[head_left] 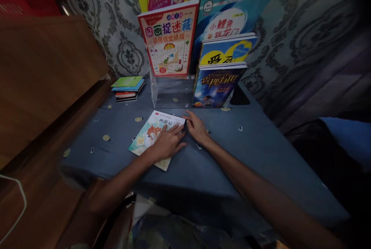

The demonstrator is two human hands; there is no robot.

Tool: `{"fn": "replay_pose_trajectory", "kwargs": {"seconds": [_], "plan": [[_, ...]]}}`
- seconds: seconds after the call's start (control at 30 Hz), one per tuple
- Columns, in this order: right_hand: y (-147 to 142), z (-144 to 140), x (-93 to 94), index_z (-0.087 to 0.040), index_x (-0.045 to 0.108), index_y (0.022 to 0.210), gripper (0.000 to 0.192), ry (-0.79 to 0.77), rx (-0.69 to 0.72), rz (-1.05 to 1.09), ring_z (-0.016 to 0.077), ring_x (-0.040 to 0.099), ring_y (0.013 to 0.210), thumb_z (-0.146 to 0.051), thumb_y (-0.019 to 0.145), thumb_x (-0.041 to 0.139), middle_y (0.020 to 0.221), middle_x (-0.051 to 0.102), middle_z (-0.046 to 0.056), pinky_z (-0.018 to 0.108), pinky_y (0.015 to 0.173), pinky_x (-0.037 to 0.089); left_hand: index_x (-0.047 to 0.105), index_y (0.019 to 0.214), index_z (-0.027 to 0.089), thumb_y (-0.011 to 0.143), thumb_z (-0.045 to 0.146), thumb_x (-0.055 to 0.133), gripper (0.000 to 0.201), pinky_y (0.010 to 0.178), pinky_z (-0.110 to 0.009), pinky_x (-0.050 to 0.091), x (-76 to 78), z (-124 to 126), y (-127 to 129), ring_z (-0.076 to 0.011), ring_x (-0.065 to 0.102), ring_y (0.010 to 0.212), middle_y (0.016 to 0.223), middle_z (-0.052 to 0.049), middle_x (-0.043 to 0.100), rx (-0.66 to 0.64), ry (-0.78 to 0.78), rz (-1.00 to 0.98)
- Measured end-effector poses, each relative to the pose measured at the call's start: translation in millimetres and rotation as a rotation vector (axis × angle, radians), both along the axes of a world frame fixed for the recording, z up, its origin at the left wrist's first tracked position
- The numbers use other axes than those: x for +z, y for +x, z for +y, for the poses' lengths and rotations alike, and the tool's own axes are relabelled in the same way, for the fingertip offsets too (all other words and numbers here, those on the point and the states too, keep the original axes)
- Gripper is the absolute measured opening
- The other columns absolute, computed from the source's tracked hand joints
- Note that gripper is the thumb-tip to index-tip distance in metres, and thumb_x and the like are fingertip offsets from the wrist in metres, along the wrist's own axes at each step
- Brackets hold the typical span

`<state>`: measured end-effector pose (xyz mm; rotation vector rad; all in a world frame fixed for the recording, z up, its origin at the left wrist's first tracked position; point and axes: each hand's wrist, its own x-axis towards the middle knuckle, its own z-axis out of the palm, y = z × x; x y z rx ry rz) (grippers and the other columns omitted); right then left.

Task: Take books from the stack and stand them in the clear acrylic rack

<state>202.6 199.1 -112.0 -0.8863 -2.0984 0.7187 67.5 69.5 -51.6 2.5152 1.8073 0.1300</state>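
Observation:
A thin paperback book [149, 133] lies at a slant on the table, its pale cover showing Chinese characters and an orange figure. My left hand [169, 140] rests palm down across the right part of the cover, fingers spread. At the book's upper right corner is my right hand [198, 128]; its fingertips reach the corner, slightly bent and apart, with no clear grip on it. Behind the hands stands a clear plastic book rack [172, 98]. Its left front tier is bare, and a dark blue book [217, 86] stands in the right front tier.
Higher in the rack are a red-bordered picture book [169, 44], a blue-and-yellow book [227, 50] and a teal book [237, 13]. A small stack of books [129, 86] lies at the back left. A black flat object [240, 96] sits right of the rack on the blue tablecloth [261, 140].

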Motion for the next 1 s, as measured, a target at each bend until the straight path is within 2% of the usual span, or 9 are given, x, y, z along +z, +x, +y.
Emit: {"fn": "replay_pose_trajectory", "kwargs": {"seconds": [0.1,0.17,0.27,0.37,0.47,0.67,0.73,0.83,1.0], "plan": [[1.2,-0.9,6.0,-0.015,0.051,0.138,0.049,-0.009,-0.01,-0.016,0.0278,0.069,0.107,-0.018,0.09,0.043,0.115,0.075,0.014,0.05,0.099,0.052,0.041,0.148,0.017,0.101,0.03,0.046,0.049,0.116,-0.061,0.031,-3.4,-19.2,3.0,-0.0284,0.036,0.148,0.156,-0.016,0.043,0.058,0.004,0.01],[2.6,-3.4,12.7,-0.015,0.059,0.13,0.043,-0.043,-0.014,-0.027,0.0272,0.072,0.096,-0.02,0.089,0.046,0.105,0.078,0.013,0.047,0.092,0.055,0.036,0.15,0.014,0.101,0.024,0.045,0.051,0.116,-0.061,0.031,-4.8,-28.8,-1.4,-0.028,0.038,0.147,0.155,-0.019,0.044,0.114,0.016,0.024],[3.4,-11.7,23.5,-0.016,0.064,0.121,0.036,-0.199,0.063,0.019,0.0215,0.071,0.068,-0.028,0.091,0.048,0.081,0.078,0.008,0.037,0.072,0.058,0.044,0.145,0.012,0.098,0.021,0.048,0.048,0.115,-0.06,0.034,-5.6,-41.0,-16.1,-0.0298,0.043,0.143,0.151,-0.02,0.048,0.172,0.044,0.066],[0.9,-23.0,31.1,-0.015,0.067,0.117,0.036,-0.384,0.226,0.07,0.0154,0.063,0.047,-0.033,0.093,0.048,0.063,0.072,0.002,0.026,0.051,0.052,0.051,0.14,0.014,0.097,0.024,0.052,0.043,0.113,-0.057,0.039,-6.0,-50.6,-32.2,-0.0311,0.048,0.139,0.148,-0.018,0.052,0.205,0.091,0.095],[-2.7,-30.2,33.7,-0.015,0.069,0.113,0.035,-0.436,0.297,0.085,0.0128,0.06,0.043,-0.035,0.091,0.051,0.059,0.069,0.0,0.022,0.044,0.045,0.053,0.138,0.014,0.098,0.028,0.052,0.042,0.112,-0.055,0.041,-8.8,-54.8,-39.1,-0.0322,0.05,0.138,0.147,-0.017,0.054,0.225,0.127,0.134],[-3.7,-27.1,31.2,-0.014,0.07,0.111,0.036,-0.409,0.246,0.132,0.0116,0.057,0.042,-0.035,0.09,0.05,0.058,0.068,0.0,0.021,0.044,0.045,0.055,0.133,0.01,0.101,0.026,0.045,0.037,0.106,-0.05,0.046,-16.5,-52.5,-33.4,-0.0332,0.054,0.133,0.141,-0.021,0.058,0.2,0.167,0.208],[-3.1,-26.4,31.7,-0.014,0.07,0.111,0.036,-0.385,0.236,0.138,0.0111,0.057,0.042,-0.035,0.09,0.049,0.06,0.069,0.0,0.022,0.045,0.045,0.057,0.129,0.01,0.102,0.025,0.043,0.034,0.103,-0.049,0.049,-12.5,-51.8,-31.8,-0.0326,0.057,0.13,0.136,-0.021,0.061,0.19,0.159,0.209],[-2.5,-27.8,34.3,-0.015,0.07,0.112,0.037,-0.355,0.231,0.159,0.0105,0.056,0.042,-0.034,0.09,0.048,0.068,0.072,0.001,0.022,0.046,0.045,0.06,0.121,0.012,0.103,0.023,0.04,0.029,0.098,-0.043,0.052,1.6,-50.5,-29.4,-0.0304,0.061,0.124,0.13,-0.019,0.065,0.195,0.104,0.206],[-1.5,-30.6,39.2,-0.017,0.07,0.114,0.037,-0.338,0.233,0.211,0.0102,0.056,0.042,-0.034,0.091,0.047,0.081,0.075,0.004,0.024,0.047,0.046,0.062,0.116,0.015,0.103,0.021,0.036,0.029,0.079,-0.037,0.055,26.1,-47.1,-24.9,-0.0273,0.071,0.098,0.11,-0.016,0.072,0.291,-0.059,0.195]]}}
